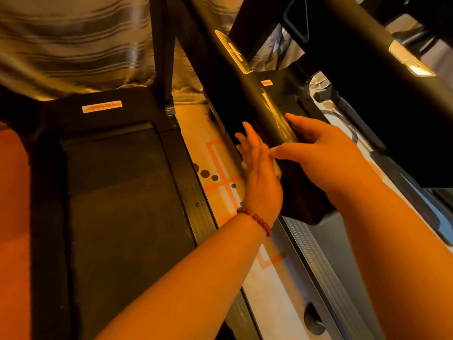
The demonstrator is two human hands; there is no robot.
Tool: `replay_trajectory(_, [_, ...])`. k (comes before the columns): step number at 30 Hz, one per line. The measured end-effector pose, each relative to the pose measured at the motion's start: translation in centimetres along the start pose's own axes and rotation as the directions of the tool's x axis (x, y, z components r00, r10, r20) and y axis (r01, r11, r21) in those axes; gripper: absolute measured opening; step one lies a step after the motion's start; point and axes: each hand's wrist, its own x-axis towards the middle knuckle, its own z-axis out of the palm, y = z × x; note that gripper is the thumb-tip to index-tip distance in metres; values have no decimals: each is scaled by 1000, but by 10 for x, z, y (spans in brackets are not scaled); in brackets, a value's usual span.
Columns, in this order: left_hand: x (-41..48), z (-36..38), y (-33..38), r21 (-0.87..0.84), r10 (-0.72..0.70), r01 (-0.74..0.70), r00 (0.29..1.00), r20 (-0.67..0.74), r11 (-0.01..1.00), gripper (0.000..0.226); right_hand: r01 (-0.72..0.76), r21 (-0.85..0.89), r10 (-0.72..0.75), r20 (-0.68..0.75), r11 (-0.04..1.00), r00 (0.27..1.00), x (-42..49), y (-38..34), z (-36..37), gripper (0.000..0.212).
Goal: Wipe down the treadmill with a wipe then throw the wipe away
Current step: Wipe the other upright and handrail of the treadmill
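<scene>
The black treadmill handrail (270,111) runs diagonally through the middle, and its surface shines wet just ahead of my hands. My right hand (326,153) lies over the rail, forefinger stretched along its right side and thumb reaching left across it. My left hand (259,173), a red bead bracelet on its wrist, is held flat against the rail's left side with straight fingers, and touches the right thumb. A small pale sliver (277,168) shows between the hands; I cannot tell whether it is the wipe. The dark treadmill belt (117,204) lies to the left.
A second treadmill's side rail (326,273) and frame run along the right. Patterned carpet (220,173) shows in the gap between the machines. Striped curtains (73,45) hang behind. A dark console arm (367,57) crosses the upper right.
</scene>
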Motion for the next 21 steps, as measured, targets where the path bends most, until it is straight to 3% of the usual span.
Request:
replay_trajectory(4, [18,-6,-9,49,-23,26,998,-58,998,52,-13,-23,12,-16,1000,1000,0,-1,1,45])
replay_trajectory(7, [-15,5,-4,-28,-28,29,1000,14,999,48,-22,-13,21,-29,1000,999,-1,-1,1,44])
replay_trajectory(11, [-49,13,-13,73,94,-98,994,53,992,60,-51,16,51,-38,999,998,-1,0,0,53])
replay_trajectory(15, [-23,5,2,-36,-63,64,997,35,997,39,-42,-7,42,-53,999,998,-3,-1,0,56])
replay_trajectory(21, [-16,3,2,7,-38,37,999,24,999,38,-40,-27,38,-57,999,998,-2,1,-1,61])
